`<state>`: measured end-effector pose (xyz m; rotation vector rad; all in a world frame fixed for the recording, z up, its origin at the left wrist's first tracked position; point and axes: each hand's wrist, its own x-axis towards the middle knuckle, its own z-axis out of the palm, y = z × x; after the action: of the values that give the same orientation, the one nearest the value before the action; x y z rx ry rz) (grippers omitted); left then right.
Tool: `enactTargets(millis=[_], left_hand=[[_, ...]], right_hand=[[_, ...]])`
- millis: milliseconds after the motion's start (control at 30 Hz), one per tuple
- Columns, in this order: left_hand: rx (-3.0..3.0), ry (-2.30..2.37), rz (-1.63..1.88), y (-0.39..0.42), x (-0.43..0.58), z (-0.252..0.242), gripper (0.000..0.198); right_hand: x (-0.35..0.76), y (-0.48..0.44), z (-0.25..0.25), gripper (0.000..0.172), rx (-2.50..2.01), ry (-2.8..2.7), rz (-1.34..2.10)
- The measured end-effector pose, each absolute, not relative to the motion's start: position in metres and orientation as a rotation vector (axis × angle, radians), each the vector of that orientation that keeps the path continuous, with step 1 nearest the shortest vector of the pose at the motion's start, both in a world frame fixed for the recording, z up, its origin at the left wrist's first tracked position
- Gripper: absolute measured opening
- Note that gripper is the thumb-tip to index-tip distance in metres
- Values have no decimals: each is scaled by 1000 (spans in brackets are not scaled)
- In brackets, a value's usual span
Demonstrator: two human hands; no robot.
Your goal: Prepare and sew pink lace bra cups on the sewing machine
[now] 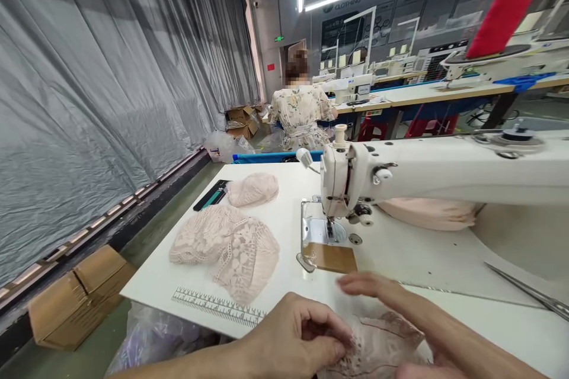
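My left hand (296, 331) is closed in a pinch on the edge of a pale beige lace piece (377, 340) at the table's front edge. Over the right side of that lace, my right hand (418, 308) is open, its fingers stretched toward the left and a little blurred. Part of its thumb is cut off by the bottom of the frame. Just beyond my hands stands a white sewing machine (427, 166), its presser foot (330, 228) above the metal plate with no cloth under it. More beige lace pieces (240, 251) lie bunched on the left of the table.
A ruler strip (217, 305) runs along the front left of the tabletop. A smaller beige bundle (253, 189) lies by a black-and-green card (212, 195). Scissors (528, 290) rest at right. Cardboard boxes (75, 296) stand on the floor; a person (300, 112) sits ahead.
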<state>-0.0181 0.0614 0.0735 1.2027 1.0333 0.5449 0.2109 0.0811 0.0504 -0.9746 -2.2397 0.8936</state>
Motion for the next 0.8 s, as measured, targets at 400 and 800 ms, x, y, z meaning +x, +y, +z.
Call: enactTargets(millis=[400,800], left_hand=[[1296,893,600,6,-23,64,35],[1270,881,628,-12,-23,30,18]], right_hand=[[183,23,78,44,-1343,-1975,1552],[187,-16,68,45,-1407,-2028,1382]])
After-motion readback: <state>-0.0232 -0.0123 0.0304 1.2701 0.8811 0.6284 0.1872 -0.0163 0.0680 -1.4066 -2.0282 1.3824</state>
